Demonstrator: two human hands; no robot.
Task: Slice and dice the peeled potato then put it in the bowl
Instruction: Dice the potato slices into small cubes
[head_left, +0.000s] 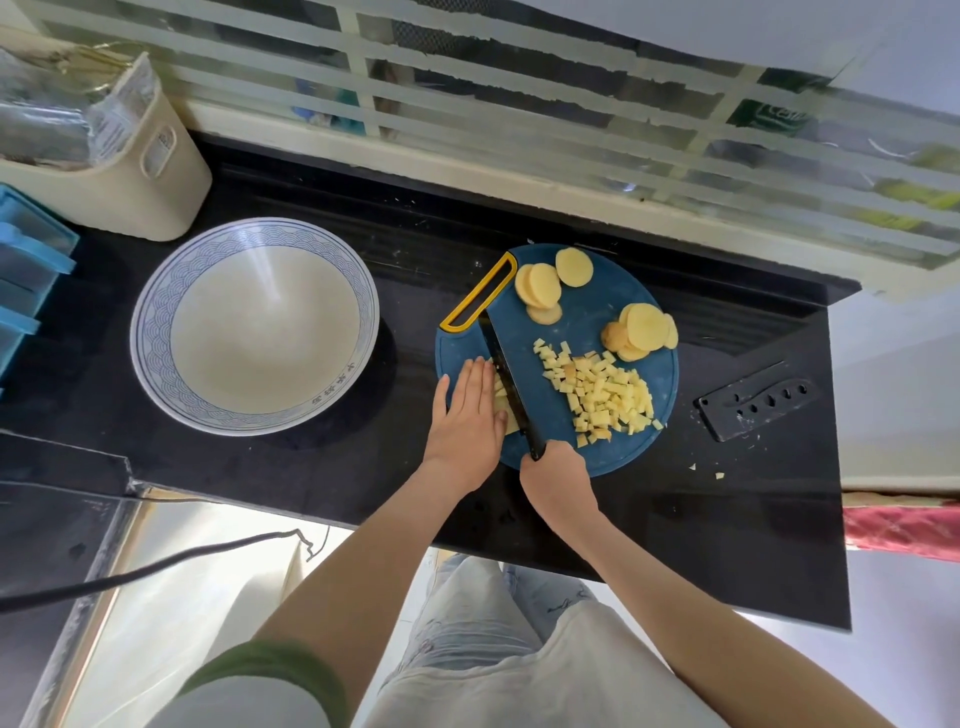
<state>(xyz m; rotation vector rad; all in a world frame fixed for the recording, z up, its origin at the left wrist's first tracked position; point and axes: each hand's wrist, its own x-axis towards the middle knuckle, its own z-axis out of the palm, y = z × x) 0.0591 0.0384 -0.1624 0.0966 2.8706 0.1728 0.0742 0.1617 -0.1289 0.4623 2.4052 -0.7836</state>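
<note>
Nearest the person, the right hand (558, 470) has its grip clamped on the handle of a black knife (508, 382). The blade runs away across the round blue cutting board (576, 325). Just left of the blade, the left hand (467, 410) lies flat, its grip apart and fingers straight, pressing on a few potato strips (511, 422) that touch the blade.

Right of the knife, a loose heap of diced potato (608, 392) sits on the board. Beyond it lie two overlapping clusters of round potato slices (647, 330).

Off the board to the right, a black knife sheath (753, 400) rests on the dark surface (363, 467), with a few stray bits near it. To the left, well apart from the board, stands a wide white bowl (148, 332) with a blue-patterned rim and no potato in it. Behind that is a cream bin (156, 171), and farthest off, a barred window (467, 104).
</note>
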